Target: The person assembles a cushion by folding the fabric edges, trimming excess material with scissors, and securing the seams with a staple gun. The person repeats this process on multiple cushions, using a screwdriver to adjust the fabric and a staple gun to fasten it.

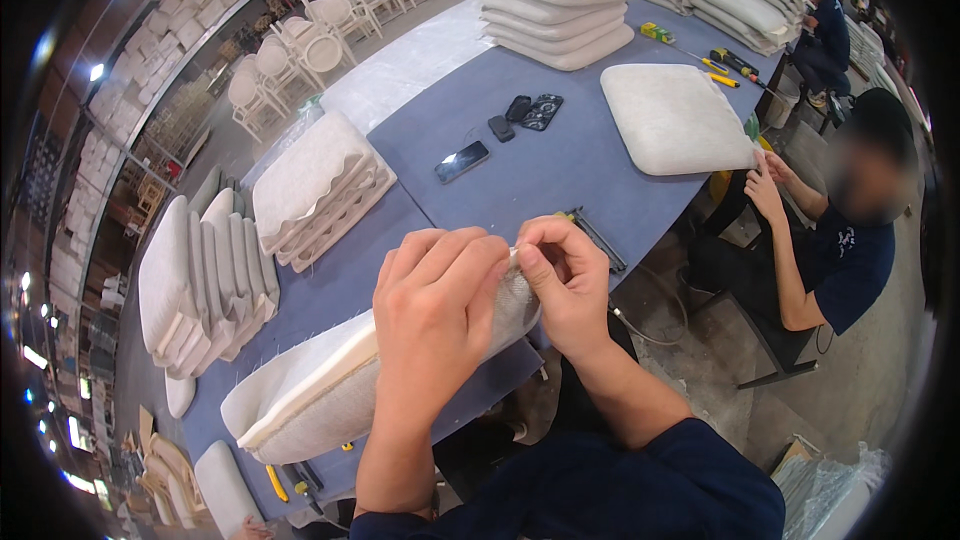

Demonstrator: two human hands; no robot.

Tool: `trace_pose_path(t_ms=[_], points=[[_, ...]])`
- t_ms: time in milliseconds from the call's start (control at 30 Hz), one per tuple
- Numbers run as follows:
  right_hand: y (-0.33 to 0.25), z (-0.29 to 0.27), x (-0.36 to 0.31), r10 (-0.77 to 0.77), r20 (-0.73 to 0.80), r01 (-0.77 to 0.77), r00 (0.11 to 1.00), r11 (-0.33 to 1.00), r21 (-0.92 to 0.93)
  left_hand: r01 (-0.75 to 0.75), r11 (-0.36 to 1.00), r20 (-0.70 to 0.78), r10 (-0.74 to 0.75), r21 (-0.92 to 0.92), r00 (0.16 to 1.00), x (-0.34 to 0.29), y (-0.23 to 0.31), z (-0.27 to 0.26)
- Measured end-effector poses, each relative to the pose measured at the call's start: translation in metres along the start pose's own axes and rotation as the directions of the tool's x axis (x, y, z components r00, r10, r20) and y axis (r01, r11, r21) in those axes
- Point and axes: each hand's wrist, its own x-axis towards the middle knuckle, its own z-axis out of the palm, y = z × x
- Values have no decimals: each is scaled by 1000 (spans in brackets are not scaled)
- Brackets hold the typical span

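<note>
A light grey upholstered seat cushion (pixel 310 385) stands tilted on its edge at the near side of the blue table, with a cream strip and frayed threads along its long side. My left hand (pixel 437 305) is closed over its upper right end, fingers pinching the fabric edge. Right beside it, my right hand (pixel 566 285) pinches the same fabric corner between thumb and bent forefinger. The two hands nearly touch there. Some of the cushion is hidden behind my left hand and wrist. Just beyond my right hand lies a staple gun (pixel 598 240).
Cushion stacks stand at the left (pixel 205 280) and far side (pixel 560 5) of the table (pixel 530 170). A phone (pixel 462 161) and small dark items lie mid-table. A co-worker (pixel 850 240) at the right holds another cushion's corner (pixel 680 120). An air hose (pixel 650 338) hangs near my right arm.
</note>
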Motion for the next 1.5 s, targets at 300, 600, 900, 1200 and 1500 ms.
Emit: trace_pose_path(t_ms=[300, 600, 900, 1200, 1500], points=[[-8, -11, 4, 56, 94, -54, 994, 998, -33, 104, 994, -5, -104, -34, 995, 6, -6, -2], [-33, -21, 22, -38, 252, 130, 967, 924, -361, 156, 988, 92, -154, -9, 984, 6, -7, 1], [-23, -14, 13, -52, 131, 94, 990, 934, -344, 148, 989, 54, -147, -13, 988, 0, -5, 0], [-7, -6, -10, 104, -25, -104, 994, 995, 2, 151, 988, 49, -150, -25, 987, -1, -1, -2], [0, -5, -13, 238, -138, -163, 962, 896, 412, 171, 985, 38, -171, -20, 985, -4, -1, -4]])
